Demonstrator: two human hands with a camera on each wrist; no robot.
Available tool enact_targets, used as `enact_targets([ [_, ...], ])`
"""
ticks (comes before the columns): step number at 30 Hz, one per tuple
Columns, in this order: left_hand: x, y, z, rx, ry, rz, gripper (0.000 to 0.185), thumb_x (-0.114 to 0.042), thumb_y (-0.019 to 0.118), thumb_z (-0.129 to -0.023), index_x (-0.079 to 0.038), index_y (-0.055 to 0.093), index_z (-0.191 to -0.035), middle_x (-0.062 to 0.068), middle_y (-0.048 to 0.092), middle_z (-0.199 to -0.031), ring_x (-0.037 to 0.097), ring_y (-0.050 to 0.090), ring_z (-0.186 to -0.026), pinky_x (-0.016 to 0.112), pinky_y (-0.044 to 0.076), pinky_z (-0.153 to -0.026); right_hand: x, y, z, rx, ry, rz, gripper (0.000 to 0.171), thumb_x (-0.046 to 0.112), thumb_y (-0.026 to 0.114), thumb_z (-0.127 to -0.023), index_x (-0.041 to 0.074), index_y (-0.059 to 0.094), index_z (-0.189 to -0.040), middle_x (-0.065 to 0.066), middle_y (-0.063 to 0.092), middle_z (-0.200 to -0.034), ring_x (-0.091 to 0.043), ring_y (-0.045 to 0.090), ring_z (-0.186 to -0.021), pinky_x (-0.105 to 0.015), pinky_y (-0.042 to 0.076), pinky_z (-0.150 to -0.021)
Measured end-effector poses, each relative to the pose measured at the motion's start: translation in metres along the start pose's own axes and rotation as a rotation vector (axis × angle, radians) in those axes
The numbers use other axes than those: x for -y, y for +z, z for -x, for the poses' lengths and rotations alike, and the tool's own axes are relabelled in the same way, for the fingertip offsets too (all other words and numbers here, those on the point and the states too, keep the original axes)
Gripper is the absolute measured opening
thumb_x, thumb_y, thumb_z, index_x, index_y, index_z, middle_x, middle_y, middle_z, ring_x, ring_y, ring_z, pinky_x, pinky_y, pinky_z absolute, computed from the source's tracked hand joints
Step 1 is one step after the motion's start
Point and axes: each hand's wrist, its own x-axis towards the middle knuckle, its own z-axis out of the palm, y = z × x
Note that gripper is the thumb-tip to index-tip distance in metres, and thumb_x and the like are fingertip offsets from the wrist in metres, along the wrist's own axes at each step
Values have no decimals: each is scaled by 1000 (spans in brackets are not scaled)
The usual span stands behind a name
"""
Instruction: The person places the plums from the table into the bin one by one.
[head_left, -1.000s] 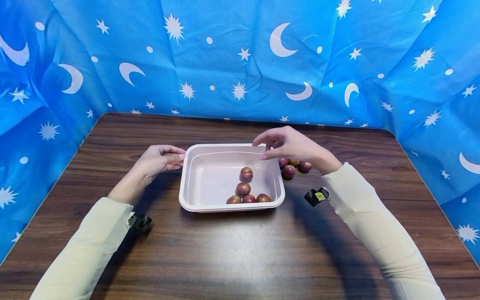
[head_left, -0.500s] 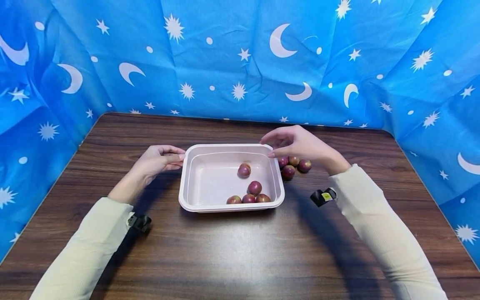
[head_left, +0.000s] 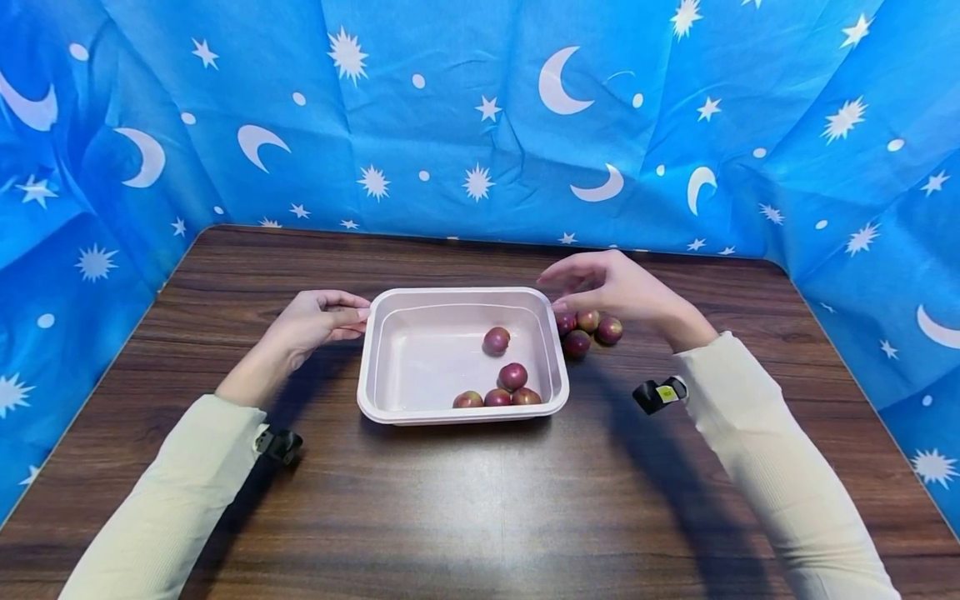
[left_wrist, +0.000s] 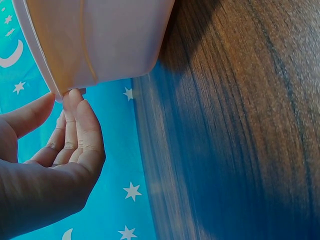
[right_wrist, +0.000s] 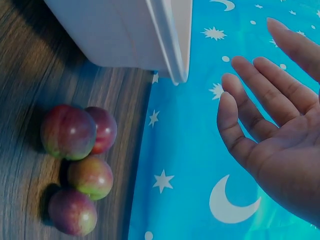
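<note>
Toward far edge of counter [head_left: 465, 508]: white tray [head_left: 427, 375], five reddish fruits [head_left: 513, 376] inside, mostly toward near right corner. Your left hand [head_left: 317, 321] at tray's far left corner, thumb and fingers grasping rim. Your right hand [head_left: 613, 288] beside far right corner, apart from tray, fingers released, loosely bent. Four loose fruits [head_left: 577, 344] on counter, just beside tray's right wall.

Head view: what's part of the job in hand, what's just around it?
Part of the job:
- pale tray, rim pinched by the left hand
- five fruits inside it
- four fruits on the table, near the empty right hand

Just around:
- blue star-and-moon cloth
- black wrist-worn devices
</note>
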Motion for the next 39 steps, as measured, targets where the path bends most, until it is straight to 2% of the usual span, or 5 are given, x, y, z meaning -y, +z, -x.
enact_targets([
  [8,-1,0,1,-8,-2,1,36,-3,56,-89,15,46,-118,-4,62,-82,8,62,-73,33,51,-82,-10,-7,6,-18,28,-4,37,27,70,-82,14,61,-116,-3,61,-114,-19,54,-100,-41,45,-86],
  [17,-2,0,1,-8,4,-12,36,-3,56,-90,16,45,-118,-4,62,-82,8,61,-74,32,52,-81,-22,-15,13,-52,-29,32,34,18,68,-83,8,61,-115,-4,63,-110,-17,57,-95,-30,48,-79],
  [25,1,1,-1,8,27,32,38,-1,55,-90,19,42,-120,-5,61,-81,6,61,-73,25,53,-75,-35,-20,21,-97,78,31,37,24,70,-82,11,62,-115,-1,63,-108,-18,59,-92,-29,48,-76],
  [34,1,1,0,-9,17,16,36,-2,56,-89,17,45,-118,-3,61,-82,8,61,-73,29,53,-78,-53,-26,32,-126,159,12,38,25,70,-82,10,61,-116,-5,60,-114,-19,56,-95,-30,50,-75],
  [39,6,-2,-3,7,51,52,31,-5,61,-87,12,52,-111,0,63,-84,10,62,-73,32,53,-78,-63,-28,39,-135,170,9,37,21,69,-83,9,60,-117,-10,59,-114,-22,56,-96,-29,48,-77],
])
